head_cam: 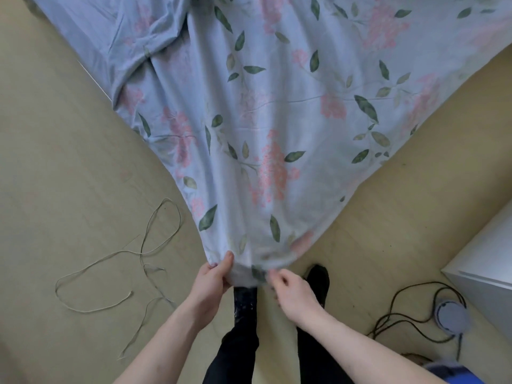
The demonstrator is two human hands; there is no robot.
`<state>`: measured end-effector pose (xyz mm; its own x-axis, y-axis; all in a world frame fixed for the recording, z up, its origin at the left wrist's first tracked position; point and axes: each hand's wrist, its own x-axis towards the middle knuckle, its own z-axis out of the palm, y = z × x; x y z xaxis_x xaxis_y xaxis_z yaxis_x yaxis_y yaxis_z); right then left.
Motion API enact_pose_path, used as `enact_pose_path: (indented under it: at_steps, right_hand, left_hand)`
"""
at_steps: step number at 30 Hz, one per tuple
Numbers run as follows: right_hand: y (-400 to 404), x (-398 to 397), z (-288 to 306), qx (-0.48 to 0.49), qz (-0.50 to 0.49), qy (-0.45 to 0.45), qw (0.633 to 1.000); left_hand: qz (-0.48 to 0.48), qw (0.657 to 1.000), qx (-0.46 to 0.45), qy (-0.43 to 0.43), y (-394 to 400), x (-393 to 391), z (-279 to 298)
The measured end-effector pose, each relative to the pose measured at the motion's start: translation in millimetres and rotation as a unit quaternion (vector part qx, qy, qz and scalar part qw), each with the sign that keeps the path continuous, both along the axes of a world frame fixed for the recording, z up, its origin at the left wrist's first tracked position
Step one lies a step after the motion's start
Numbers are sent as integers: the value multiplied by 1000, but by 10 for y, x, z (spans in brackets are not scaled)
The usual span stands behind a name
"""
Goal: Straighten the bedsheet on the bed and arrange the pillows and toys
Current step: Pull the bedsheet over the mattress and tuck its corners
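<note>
Our two bare forearms reach in from the bottom edge, closest to the lens, and between them we see our legs in black trousers [238, 353] and dark socks standing on the floor.

Largest of all is the bedsheet [277, 106], pale blue with pink blossoms and green leaves. It spreads wide across the top and narrows to one corner pulled down toward us. Its right part lies fairly flat; the upper left part is bunched into deep folds. Around it on both sides runs the yellowish wooden floor [55, 162].

At the right edge stands a white cabinet [487, 261], only its corner in view. Near its foot a dark cable [415, 295] loops over the floor to a round grey device [451, 317]. On the left, well apart from the sheet, a thin pale cord [116, 261] lies in loose loops.

Our left hand [212, 284] grasps the sheet's corner hem, thumb on top and fingers curled beneath the cloth. Our right hand [291, 292] is at the same hem just beside it, fingers curled and pinching the edge, though that spot is blurred.
</note>
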<state>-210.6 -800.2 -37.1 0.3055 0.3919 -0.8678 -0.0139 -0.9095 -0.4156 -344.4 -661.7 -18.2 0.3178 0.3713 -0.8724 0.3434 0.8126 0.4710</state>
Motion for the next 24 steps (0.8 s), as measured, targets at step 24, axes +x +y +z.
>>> enact_pose_path:
  at_steps: [24]
  right_hand:
    - [-476, -641, -153, -48, -813, 197, 546]
  left_hand:
    - [-29, 991, 77, 105, -144, -72, 76]
